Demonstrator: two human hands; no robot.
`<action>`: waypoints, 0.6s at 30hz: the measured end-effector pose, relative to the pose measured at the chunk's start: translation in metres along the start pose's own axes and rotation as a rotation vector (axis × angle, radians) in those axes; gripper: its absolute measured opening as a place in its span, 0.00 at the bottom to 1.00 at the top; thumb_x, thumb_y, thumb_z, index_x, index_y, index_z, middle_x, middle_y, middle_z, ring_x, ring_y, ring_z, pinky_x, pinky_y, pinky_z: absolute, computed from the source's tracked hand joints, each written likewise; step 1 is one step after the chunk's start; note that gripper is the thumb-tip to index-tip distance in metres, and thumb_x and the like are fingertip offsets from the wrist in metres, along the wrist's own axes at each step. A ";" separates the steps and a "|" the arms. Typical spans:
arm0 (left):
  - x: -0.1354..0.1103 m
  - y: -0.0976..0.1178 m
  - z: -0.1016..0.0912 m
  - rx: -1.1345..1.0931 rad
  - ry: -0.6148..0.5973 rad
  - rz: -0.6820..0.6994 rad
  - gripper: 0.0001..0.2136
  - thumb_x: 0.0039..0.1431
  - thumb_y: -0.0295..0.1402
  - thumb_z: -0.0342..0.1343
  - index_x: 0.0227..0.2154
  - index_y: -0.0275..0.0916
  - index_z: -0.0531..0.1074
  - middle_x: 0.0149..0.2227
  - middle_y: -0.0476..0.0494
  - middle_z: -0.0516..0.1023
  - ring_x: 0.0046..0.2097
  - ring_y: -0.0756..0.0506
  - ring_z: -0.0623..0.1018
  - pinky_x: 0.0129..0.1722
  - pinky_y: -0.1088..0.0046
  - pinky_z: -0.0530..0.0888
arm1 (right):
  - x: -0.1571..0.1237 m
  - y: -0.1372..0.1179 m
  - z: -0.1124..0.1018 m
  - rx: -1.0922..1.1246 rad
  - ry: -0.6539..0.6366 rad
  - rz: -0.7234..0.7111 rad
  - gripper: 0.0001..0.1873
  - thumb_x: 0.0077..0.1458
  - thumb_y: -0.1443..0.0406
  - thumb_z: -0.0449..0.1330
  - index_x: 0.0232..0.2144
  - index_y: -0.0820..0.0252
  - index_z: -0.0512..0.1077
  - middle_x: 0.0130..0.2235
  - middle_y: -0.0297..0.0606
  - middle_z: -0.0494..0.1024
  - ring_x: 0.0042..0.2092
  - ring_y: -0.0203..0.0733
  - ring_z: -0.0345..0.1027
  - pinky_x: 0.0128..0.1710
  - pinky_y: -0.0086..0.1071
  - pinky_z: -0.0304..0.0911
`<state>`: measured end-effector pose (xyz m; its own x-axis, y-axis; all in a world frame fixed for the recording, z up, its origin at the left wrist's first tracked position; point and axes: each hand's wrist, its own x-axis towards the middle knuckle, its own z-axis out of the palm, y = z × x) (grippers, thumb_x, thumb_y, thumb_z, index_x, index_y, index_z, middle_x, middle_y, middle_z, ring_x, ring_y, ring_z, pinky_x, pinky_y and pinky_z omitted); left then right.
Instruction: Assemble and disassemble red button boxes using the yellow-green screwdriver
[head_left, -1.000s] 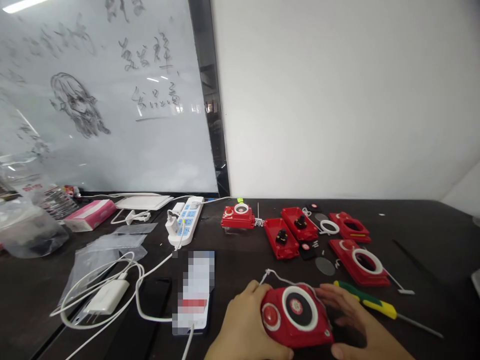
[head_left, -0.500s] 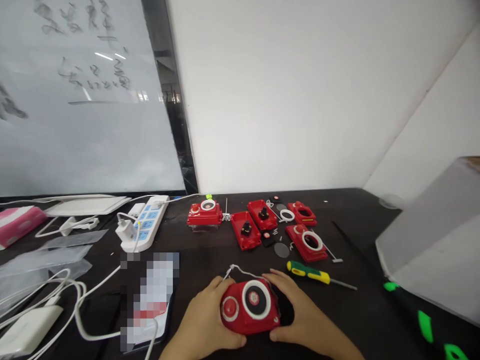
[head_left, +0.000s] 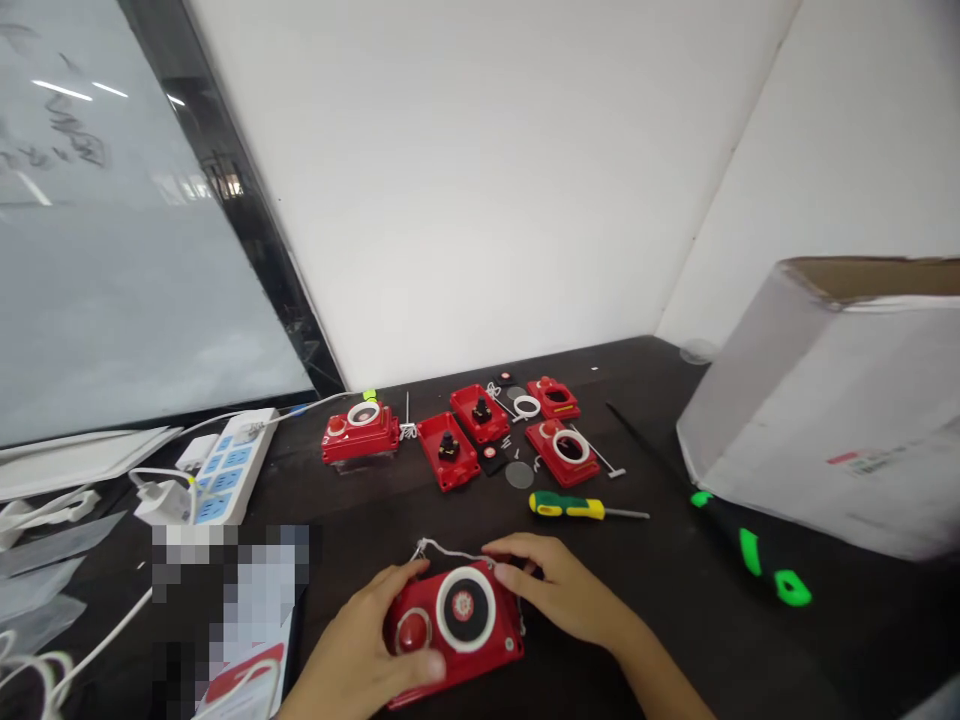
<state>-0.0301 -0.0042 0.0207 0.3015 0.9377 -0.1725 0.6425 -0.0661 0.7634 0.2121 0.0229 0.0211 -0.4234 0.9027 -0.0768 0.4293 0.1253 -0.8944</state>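
A red alarm call box (head_left: pixel 491 655) with a white ring (head_left: pixel 466 651), a black centre disc and a round red button (head_left: pixel 412 632) is tilted towards me at the bottom middle. My left hand (head_left: pixel 367 630) is closed around its left end, thumb on the front by the button. At the upper right corner, my right hand (head_left: pixel 555 580) grips the box edge near a white cord (head_left: pixel 457 550); its thumb and fingers are close together, though the exact contact is partly hidden. The cord runs along the top edge of the box and hangs down on its right.
Beyond my hands lie a green-yellow screwdriver (head_left: pixel 568 505), two open red housings (head_left: pixel 450 465), red covers (head_left: pixel 574 470) and a clear disc (head_left: pixel 519 475). An assembled red box (head_left: pixel 360 435) stands farther left. A power strip (head_left: pixel 236 470) and phone (head_left: pixel 255 610) are left, a large carton (head_left: pixel 795 400) right.
My view has swung right. My right hand has shifted from the right side of the box to its upper right corner by the cord. My left hand still holds the left end.
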 end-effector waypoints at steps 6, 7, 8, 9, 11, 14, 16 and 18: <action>0.004 -0.007 0.003 0.053 0.178 0.030 0.17 0.59 0.43 0.42 0.47 0.44 0.68 0.48 0.44 0.73 0.50 0.42 0.72 0.51 0.63 0.66 | 0.005 0.005 0.004 0.013 0.134 0.013 0.14 0.54 0.61 0.54 0.40 0.59 0.73 0.40 0.39 0.77 0.40 0.40 0.69 0.36 0.31 0.62; 0.004 -0.006 0.003 0.067 0.223 0.041 0.17 0.59 0.42 0.43 0.47 0.44 0.68 0.47 0.45 0.74 0.49 0.43 0.73 0.50 0.64 0.67 | 0.005 0.005 0.003 0.013 0.148 0.017 0.14 0.53 0.62 0.54 0.40 0.60 0.73 0.40 0.39 0.77 0.40 0.40 0.69 0.36 0.31 0.62; 0.004 -0.004 0.003 0.081 0.267 0.053 0.16 0.59 0.42 0.44 0.46 0.44 0.68 0.46 0.45 0.74 0.46 0.43 0.74 0.47 0.66 0.69 | 0.006 0.006 0.003 0.014 0.156 0.015 0.13 0.52 0.63 0.55 0.40 0.60 0.73 0.40 0.39 0.77 0.40 0.40 0.69 0.35 0.31 0.62; 0.004 -0.002 0.003 0.090 0.308 0.067 0.16 0.59 0.42 0.45 0.45 0.44 0.68 0.45 0.45 0.75 0.42 0.44 0.76 0.44 0.68 0.71 | 0.006 0.005 0.003 0.015 0.161 0.008 0.13 0.52 0.64 0.55 0.39 0.60 0.73 0.40 0.39 0.77 0.40 0.40 0.70 0.35 0.31 0.62; 0.002 0.004 0.004 0.090 0.375 0.091 0.13 0.58 0.41 0.46 0.42 0.43 0.69 0.41 0.46 0.76 0.32 0.46 0.76 0.35 0.71 0.72 | 0.005 0.004 0.004 0.016 0.179 -0.011 0.12 0.52 0.64 0.55 0.38 0.59 0.73 0.39 0.38 0.77 0.39 0.40 0.69 0.35 0.31 0.62; -0.005 0.016 0.005 0.026 0.427 0.135 0.10 0.58 0.39 0.47 0.34 0.41 0.69 0.35 0.47 0.77 0.26 0.49 0.72 0.29 0.74 0.69 | 0.004 0.001 0.006 0.020 0.284 -0.076 0.10 0.51 0.64 0.56 0.36 0.60 0.72 0.38 0.38 0.77 0.37 0.39 0.69 0.36 0.32 0.62; -0.011 0.025 0.006 -0.071 0.409 0.180 0.10 0.58 0.40 0.47 0.27 0.40 0.67 0.35 0.45 0.76 0.28 0.48 0.73 0.30 0.75 0.68 | 0.003 -0.001 0.006 0.060 0.372 -0.120 0.09 0.51 0.64 0.56 0.35 0.60 0.72 0.36 0.39 0.77 0.36 0.40 0.69 0.37 0.33 0.62; -0.015 0.032 0.007 -0.193 0.318 0.215 0.14 0.58 0.42 0.47 0.22 0.39 0.64 0.32 0.44 0.76 0.29 0.48 0.72 0.30 0.75 0.67 | 0.004 -0.006 0.005 0.172 0.373 -0.154 0.10 0.50 0.63 0.57 0.36 0.60 0.72 0.36 0.40 0.77 0.36 0.40 0.69 0.37 0.33 0.62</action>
<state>-0.0092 -0.0228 0.0435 0.1623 0.9700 0.1810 0.4363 -0.2351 0.8686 0.2032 0.0238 0.0238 -0.1411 0.9697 0.1996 0.2316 0.2283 -0.9456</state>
